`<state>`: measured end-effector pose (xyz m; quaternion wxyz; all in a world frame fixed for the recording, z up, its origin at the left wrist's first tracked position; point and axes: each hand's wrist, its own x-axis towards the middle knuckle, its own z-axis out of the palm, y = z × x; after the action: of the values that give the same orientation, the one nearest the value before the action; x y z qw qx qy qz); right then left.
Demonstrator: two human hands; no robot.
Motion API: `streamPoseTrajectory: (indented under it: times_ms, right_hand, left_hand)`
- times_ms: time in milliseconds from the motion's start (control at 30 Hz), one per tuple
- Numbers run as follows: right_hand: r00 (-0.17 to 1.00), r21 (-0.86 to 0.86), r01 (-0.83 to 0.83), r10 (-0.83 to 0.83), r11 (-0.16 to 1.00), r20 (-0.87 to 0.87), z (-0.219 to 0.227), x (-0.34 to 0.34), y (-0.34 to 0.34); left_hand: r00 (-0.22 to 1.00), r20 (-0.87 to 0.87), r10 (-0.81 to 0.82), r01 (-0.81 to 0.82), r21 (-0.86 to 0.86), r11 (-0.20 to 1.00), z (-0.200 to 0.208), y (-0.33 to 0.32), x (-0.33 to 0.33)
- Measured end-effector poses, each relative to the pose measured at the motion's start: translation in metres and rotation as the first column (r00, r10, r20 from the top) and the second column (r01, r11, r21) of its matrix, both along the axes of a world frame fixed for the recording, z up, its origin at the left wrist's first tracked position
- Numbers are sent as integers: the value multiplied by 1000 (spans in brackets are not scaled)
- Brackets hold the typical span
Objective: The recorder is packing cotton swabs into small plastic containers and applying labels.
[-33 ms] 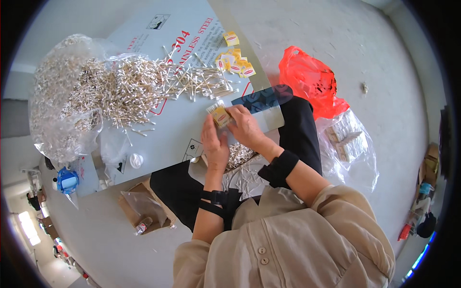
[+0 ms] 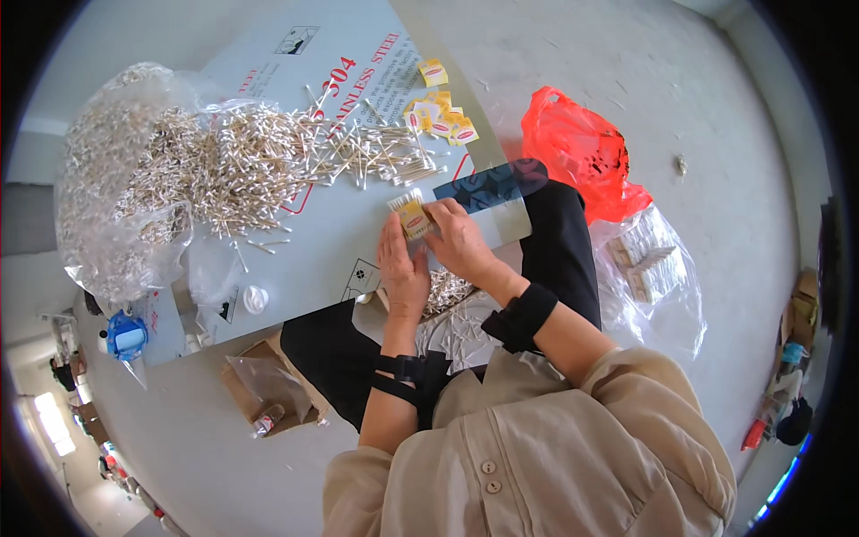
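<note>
Between my two hands, over the near edge of the table, is a small pack of cotton swabs (image 2: 412,217) with a yellow label and white tips showing at its top. My left hand (image 2: 403,273) presses its fingers along the pack's left side. From the right, my right hand (image 2: 458,237) grips the other side, its thumb and fingers bent around it. A large heap of loose cotton swabs (image 2: 255,161) spreads over the table to the left, partly inside a clear plastic bag (image 2: 107,224). Several yellow and white labels (image 2: 438,116) lie beyond the pack.
The table (image 2: 313,242) has a film-covered metal top. A dark printed clear sheet (image 2: 483,192) lies at its right edge. Right of my leg are a red plastic bag (image 2: 573,134) and a clear bag of white packs (image 2: 649,268). An open cardboard box (image 2: 246,385) stands on the floor, left.
</note>
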<state>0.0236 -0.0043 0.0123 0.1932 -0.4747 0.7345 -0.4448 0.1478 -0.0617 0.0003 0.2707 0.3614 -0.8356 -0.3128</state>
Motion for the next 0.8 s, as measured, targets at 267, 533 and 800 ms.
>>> streamPoseTrajectory:
  times_ms: [267, 533, 800]
  right_hand:
    - [972, -1, 150, -147, 989, -182, 0, -8, -11]
    - [916, 23, -2, 11, 1000, -401, -5, -10, -16]
    - [947, -2, 266, -261, 964, 188, -5, -16, -12]
  left_hand:
    - [985, 170, 36, -9, -158, 987, 3, -11, -11]
    - [907, 420, -25, 86, -126, 988, 3, -16, -15]
    - [906, 420, -57, 130, -147, 981, 18, -8, -18]
